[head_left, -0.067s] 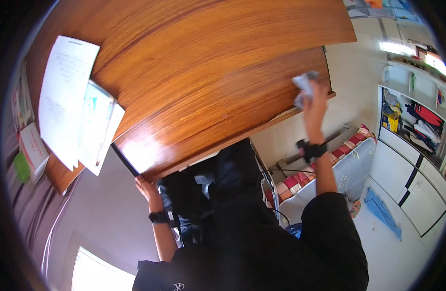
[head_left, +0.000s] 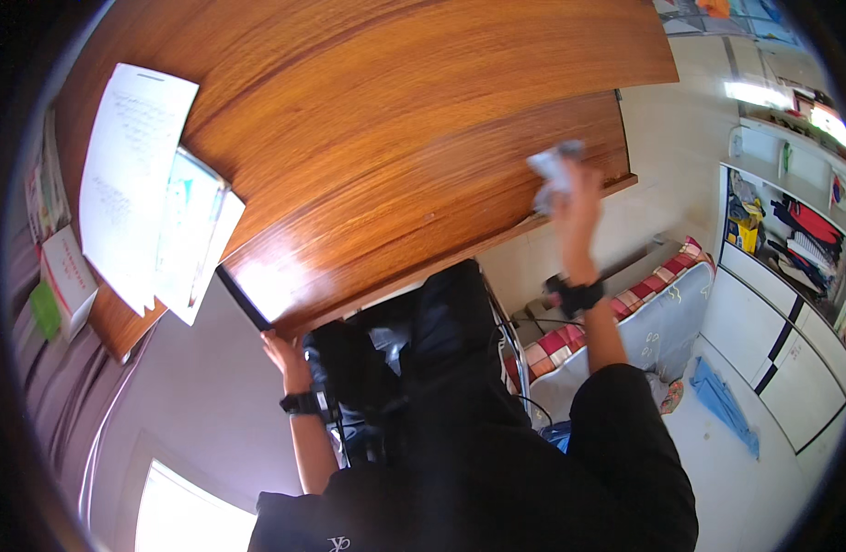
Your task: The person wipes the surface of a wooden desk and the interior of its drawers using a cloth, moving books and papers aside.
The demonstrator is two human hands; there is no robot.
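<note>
In my right hand, somewhat smeared by motion, is a crumpled grey-white cloth, pressed to the lower wooden board near its right end. The fingers are closed round the cloth. My left hand touches the near left corner of that board, its fingers stretched out along the edge. A dark band circles each wrist. Above the lower board, a wider wooden desktop of the same brown grain reaches away from me.
Handwritten papers overhang the desktop's left side, beside a white-and-red box. A black bag-like item lies below the board. To the right are a folded bed with a checked edge, white cabinets and a blue cloth on the floor.
My right hand has slid a little to the left along the lower board with the cloth. My left hand stays at the corner.
</note>
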